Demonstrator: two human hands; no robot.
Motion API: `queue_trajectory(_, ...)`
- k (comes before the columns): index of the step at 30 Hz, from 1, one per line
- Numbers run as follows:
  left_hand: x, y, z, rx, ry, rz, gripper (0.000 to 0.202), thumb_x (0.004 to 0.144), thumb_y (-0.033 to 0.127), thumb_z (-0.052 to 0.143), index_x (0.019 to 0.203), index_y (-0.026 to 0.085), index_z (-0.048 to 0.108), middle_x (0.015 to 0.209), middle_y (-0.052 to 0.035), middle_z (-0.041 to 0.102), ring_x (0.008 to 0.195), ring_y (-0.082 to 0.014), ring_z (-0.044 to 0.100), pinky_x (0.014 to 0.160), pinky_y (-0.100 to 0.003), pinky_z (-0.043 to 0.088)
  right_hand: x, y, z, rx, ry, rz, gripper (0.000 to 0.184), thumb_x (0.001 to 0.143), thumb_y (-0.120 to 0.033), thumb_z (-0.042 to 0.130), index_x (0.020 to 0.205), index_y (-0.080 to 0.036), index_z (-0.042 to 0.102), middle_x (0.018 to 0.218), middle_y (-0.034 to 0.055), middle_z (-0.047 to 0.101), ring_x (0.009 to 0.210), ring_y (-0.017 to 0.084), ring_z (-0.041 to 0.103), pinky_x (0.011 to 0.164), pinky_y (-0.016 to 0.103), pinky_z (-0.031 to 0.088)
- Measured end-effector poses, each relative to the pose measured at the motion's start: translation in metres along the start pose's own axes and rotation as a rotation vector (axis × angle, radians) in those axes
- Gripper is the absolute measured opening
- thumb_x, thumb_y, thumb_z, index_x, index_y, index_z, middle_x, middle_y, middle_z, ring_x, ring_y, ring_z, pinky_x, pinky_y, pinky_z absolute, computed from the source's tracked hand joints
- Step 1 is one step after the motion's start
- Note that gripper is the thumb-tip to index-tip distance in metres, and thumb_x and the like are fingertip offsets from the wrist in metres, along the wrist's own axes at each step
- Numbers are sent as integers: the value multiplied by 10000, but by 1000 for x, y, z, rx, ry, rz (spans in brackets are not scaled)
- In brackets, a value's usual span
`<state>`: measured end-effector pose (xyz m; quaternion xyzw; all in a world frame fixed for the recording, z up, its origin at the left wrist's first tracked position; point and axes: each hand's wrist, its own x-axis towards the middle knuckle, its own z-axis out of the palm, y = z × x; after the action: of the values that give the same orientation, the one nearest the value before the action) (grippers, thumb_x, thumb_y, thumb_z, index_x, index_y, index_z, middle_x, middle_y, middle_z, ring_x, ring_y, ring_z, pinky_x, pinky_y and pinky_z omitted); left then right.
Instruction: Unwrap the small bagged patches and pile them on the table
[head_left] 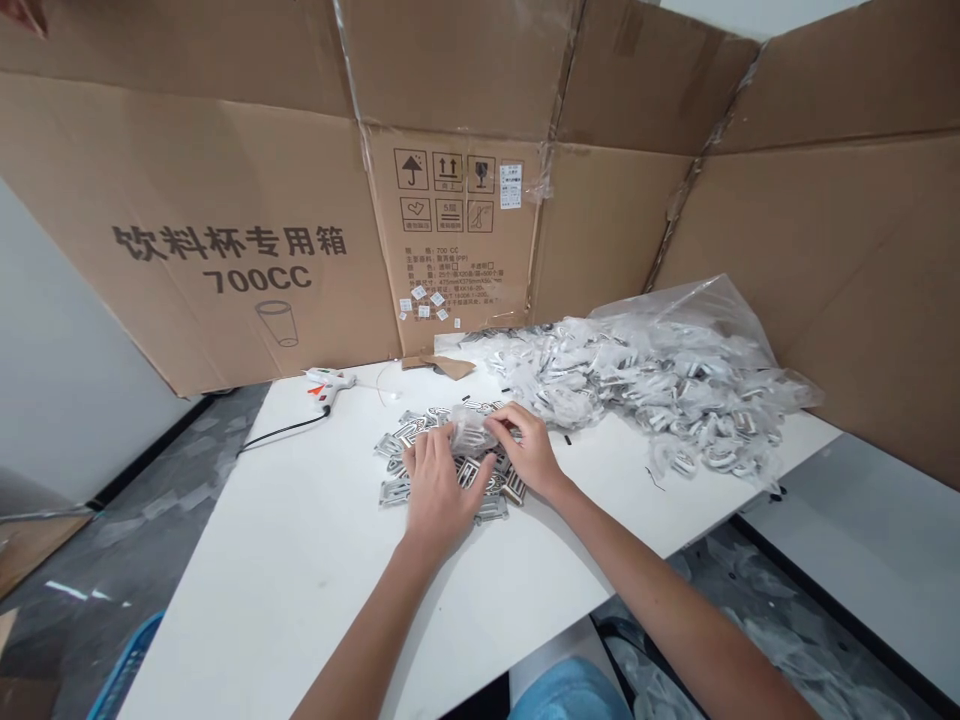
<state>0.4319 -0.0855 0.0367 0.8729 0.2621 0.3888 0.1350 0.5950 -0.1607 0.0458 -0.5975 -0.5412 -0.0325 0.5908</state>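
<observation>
Both my hands work over a small heap of flat grey metal pieces [405, 440] on a white table [300, 560]. My left hand [437, 490] and my right hand [529, 448] pinch a small clear plastic packet [472, 428] between them, fingers curled round its edges. The packet sits just above the heap. A big mound of similar small clear packets [637, 385] lies to the right behind my right hand.
A white glue gun [328, 383] with a black cord lies at the table's back left. Tall brown cardboard walls [247, 220] stand around the back and right. A loose clear bag [697, 310] tops the mound. A blue basket edge [124, 670] shows on the floor at the left.
</observation>
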Motion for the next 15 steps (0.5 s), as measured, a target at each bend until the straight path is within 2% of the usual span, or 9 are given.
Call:
queue_trajectory(3,-2,2,-1,8,-52,88,613,964,578,668,1396,203,449,1336,-154,619,1254,-366,562,1065,-530,406,-1,2,-2,-85,187,-48,206,1094,-331,511,977,-233,650,906,21,647,840,182,618,775,314,491)
queue_trajectory(8,-3,1,-1,13,-94,127,590,978,499,674,1444,221,441,1397,-142,597,1315,-352,536,1111,-526,406,-1,5,-8,-168,267,-129,162,1093,-288,512,1017,-224,640,881,12,651,784,163,608,746,296,489)
queue_trajectory(13,-4,1,-2,8,-109,123,552,996,439,650,1468,241,444,1426,-130,594,1344,-340,530,1132,-527,399,-1,12,-10,-163,392,-51,174,1100,-332,501,1043,-220,621,863,10,650,718,151,591,675,279,477)
queue_trajectory(15,-4,2,-3,5,-108,123,536,1003,429,641,1468,245,449,1427,-125,603,1341,-338,537,1129,-527,400,-2,15,-10,-155,383,0,198,1111,-360,468,1073,-221,605,831,-2,626,647,138,554,615,269,451)
